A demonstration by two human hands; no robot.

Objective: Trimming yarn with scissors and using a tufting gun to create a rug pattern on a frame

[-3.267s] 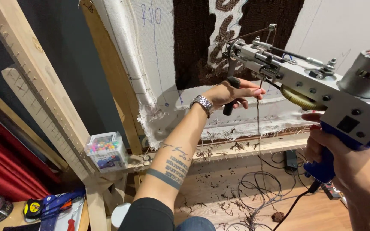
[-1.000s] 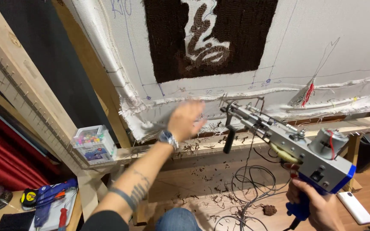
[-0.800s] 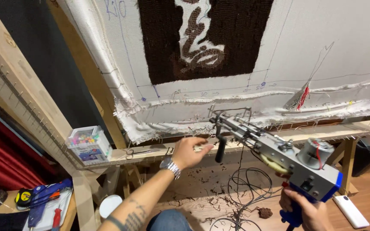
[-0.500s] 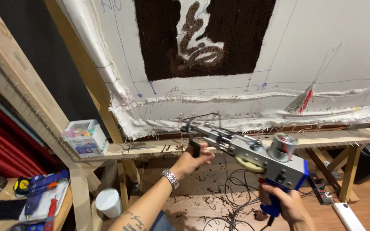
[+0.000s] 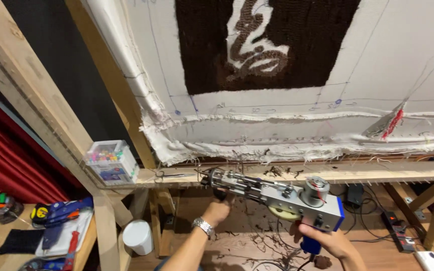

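Note:
I hold a silver tufting gun point(image 5: 277, 193) with a blue rear grip, low in front of the wooden frame beam point(image 5: 377, 174). My left hand point(image 5: 217, 211), with a wristwatch, grips the black front handle under the gun's nose. My right hand point(image 5: 327, 243) is closed around the blue rear handle. The gun's needle end points left toward the scissors point(image 5: 169, 175) that lie on the beam. Above hangs the white backing cloth point(image 5: 377, 75) with a dark brown tufted patch point(image 5: 257, 45) and a pale curl in it.
A clear box of coloured markers point(image 5: 111, 160) sits on the beam's left end. A white cylinder point(image 5: 139, 236) stands on the floor below. A side table point(image 5: 21, 251) at left carries tools. Cables and a power strip point(image 5: 395, 238) lie on the floor at right, among yarn scraps.
The gun has come down from the cloth to below the beam. My left hand left the gun, swept across the cloth's lower edge, then took hold of the front handle.

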